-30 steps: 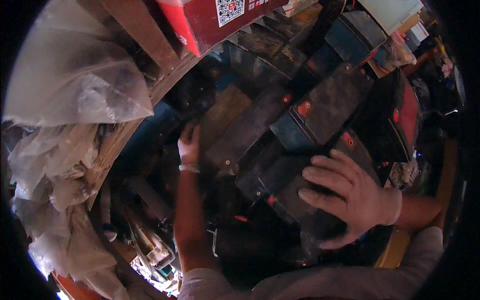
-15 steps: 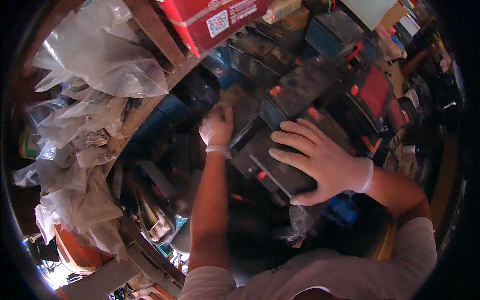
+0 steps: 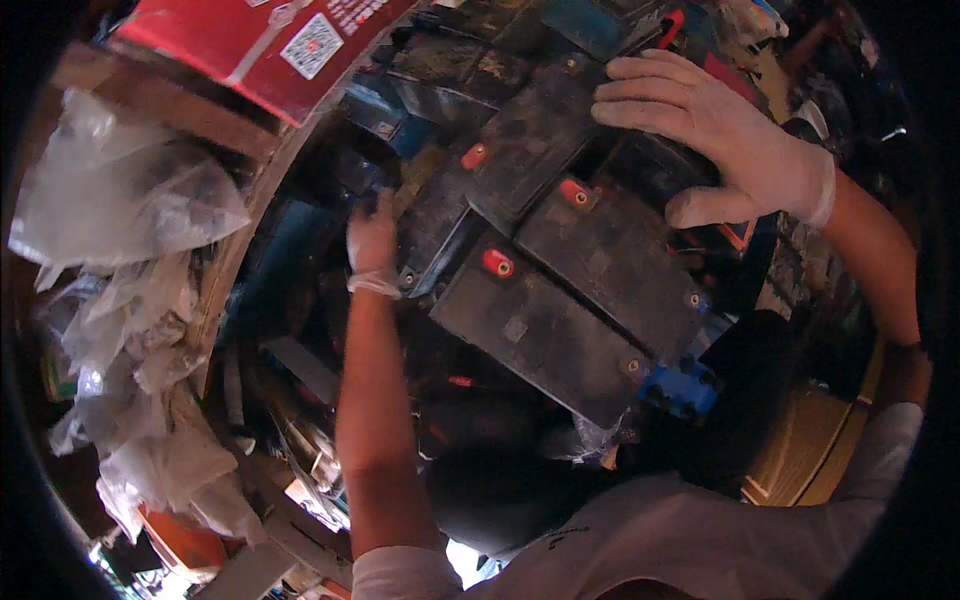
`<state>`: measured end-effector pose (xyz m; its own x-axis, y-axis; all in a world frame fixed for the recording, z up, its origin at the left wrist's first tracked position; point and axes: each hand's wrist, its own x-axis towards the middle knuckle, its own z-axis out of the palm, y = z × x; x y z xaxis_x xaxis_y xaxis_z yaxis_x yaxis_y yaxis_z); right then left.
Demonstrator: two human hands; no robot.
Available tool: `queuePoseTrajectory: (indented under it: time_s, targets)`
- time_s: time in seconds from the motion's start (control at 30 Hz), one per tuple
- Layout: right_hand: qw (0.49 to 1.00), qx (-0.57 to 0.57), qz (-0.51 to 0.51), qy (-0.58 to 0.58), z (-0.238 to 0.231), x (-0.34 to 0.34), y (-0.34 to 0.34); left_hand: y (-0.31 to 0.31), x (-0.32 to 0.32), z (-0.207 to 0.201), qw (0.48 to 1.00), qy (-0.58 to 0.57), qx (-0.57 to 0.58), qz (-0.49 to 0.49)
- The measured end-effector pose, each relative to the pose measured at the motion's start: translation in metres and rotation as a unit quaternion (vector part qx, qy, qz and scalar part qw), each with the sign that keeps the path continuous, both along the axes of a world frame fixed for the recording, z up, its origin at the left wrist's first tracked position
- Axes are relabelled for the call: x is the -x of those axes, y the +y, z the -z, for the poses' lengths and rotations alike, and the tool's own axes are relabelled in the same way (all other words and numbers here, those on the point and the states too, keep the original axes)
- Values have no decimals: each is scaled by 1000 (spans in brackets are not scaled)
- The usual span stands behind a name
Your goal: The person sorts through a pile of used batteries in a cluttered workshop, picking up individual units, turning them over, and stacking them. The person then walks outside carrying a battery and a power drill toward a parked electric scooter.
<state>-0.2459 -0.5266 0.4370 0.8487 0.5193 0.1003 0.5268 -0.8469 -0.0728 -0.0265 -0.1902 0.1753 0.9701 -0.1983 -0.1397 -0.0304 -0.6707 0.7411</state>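
Note:
Both my hands wear thin whitish gloves. Several dark, dusty block-shaped batteries fill the middle. The front battery point(image 3: 540, 325) has a red-capped terminal, and a second battery point(image 3: 615, 270) lies alongside it with a narrow gap between. Farther back sits another battery point(image 3: 535, 135) with a red cap. My left hand point(image 3: 372, 240) is at the left end of a battery point(image 3: 430, 225); its fingertips are in shadow and blurred, so their grip does not show. My right hand point(image 3: 715, 135) is open, fingers stretched and thumb apart, over the batteries at the far right, holding nothing.
A red carton point(image 3: 260, 50) stands at the upper left on a wooden ledge point(image 3: 225, 280). Crumpled clear plastic bags point(image 3: 130, 190) hang along the left. A blue piece point(image 3: 680, 388) lies at the front battery's right end. Yellowish wood point(image 3: 800, 450) shows at lower right.
My right hand has lifted off the front battery and moved up and right. My left hand shows farther left. The whole view has shifted, and the batteries' tops now show more fully.

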Motion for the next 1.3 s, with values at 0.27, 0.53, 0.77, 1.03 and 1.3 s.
queuePoseTrajectory:
  time_s: [0.27,0.53,0.77,1.03,1.3]
  targets:
    - [999,-6,-2,37,4,2,-6,-113,-199,-4,964,-223,-56,135]
    - [992,-4,38,118,-6,-1,-2,-164,-279,14,927,-197,-248,202]
    - [992,-16,38,120,-6,-7,2,-174,-302,29,909,-226,-266,228]
    - [990,-6,44,133,-4,3,-1,-95,-289,27,894,-240,-274,260]
    - [991,3,33,127,-10,-10,5,-76,-273,28,896,-248,-274,247]
